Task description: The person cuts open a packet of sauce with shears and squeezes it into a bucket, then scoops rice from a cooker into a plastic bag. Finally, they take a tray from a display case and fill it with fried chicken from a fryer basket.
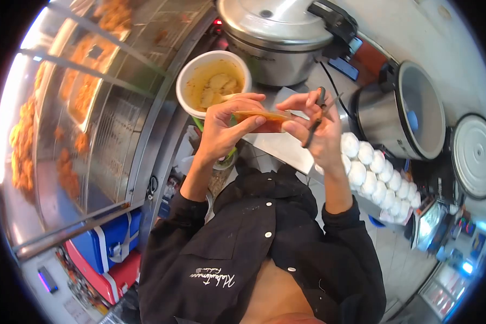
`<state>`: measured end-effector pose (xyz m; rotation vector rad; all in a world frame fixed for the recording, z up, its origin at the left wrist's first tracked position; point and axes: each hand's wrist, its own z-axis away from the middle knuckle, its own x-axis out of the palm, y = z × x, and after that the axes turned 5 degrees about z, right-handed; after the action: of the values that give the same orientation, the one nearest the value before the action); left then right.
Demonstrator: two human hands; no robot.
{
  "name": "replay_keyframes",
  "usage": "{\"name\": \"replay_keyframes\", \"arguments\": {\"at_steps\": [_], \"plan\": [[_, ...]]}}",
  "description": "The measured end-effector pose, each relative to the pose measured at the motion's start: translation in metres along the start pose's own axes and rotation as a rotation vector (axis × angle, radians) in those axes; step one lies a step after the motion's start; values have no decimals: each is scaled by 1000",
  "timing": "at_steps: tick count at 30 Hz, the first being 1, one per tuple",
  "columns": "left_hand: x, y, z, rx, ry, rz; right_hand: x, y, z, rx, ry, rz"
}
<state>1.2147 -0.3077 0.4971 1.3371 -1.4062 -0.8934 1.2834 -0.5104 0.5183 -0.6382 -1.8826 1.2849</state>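
In the middle of the head view my left hand (223,123) pinches a flat orange-brown packet (267,126) between thumb and fingers. My right hand (321,132) is closed on a pair of scissors with dark handles (311,133), held across its fingers. That hand's thumb and fingertips are also right at the packet's other end. Just beyond my left hand stands a white tub (182,96) with yellow liquid and pale pieces inside. A light handle in the tub is partly covered by my fingers.
A large lidded metal cooker (275,59) stands ahead, with a phone (343,69) beside it. To the right are an open pot (383,121), stacked white cups (370,178) and a round lid (472,156). A glass-fronted case (129,129) of fried food lines the left.
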Motion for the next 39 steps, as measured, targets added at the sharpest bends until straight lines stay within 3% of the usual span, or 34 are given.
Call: {"name": "replay_keyframes", "arguments": {"at_steps": [4,6,8,10,11,12,15,17,20,25,27,28,30,31,32,34,36,39], "plan": [[19,-13,-13,-153,-129,137,-55,-37,47,119,5,695],[27,-21,-20,-195,-211,182,-73,-56,68,240,-80,901],[38,-23,-26,-288,-276,189,-92,-67,89,218,-292,987],[49,-28,-29,-341,-337,192,-102,-67,108,406,-288,317],[56,-24,-29,-400,-340,208,-103,-68,115,420,-255,198],[62,-21,-30,-449,-339,223,-122,-60,126,411,-284,173],[77,-28,-26,-409,-349,248,-115,-70,138,415,-93,155],[87,-25,-22,-395,-338,248,-128,-62,151,146,-141,-263],[99,-21,-13,-424,-274,198,-140,-63,158,7,-134,-506],[122,-24,6,-409,-156,132,-159,-78,174,-79,-148,-551],[134,-24,11,-421,-134,130,-171,-90,189,143,-19,-272],[140,-23,14,-424,-126,123,-176,-102,194,146,-25,-281],[153,-19,19,-399,-165,111,-181,-121,199,340,-189,1036],[159,-16,20,-393,-175,121,-176,-116,210,213,-70,1257],[164,-16,23,-394,-168,103,-172,-121,212,203,-75,1241],[171,-19,27,-312,-239,77,-167,-142,211,463,-182,1265],[176,-17,32,-283,-258,29,-159,-147,211,374,-158,1262],[179,-19,42,-210,-303,35,-152,-155,200,461,-269,1334]]}}
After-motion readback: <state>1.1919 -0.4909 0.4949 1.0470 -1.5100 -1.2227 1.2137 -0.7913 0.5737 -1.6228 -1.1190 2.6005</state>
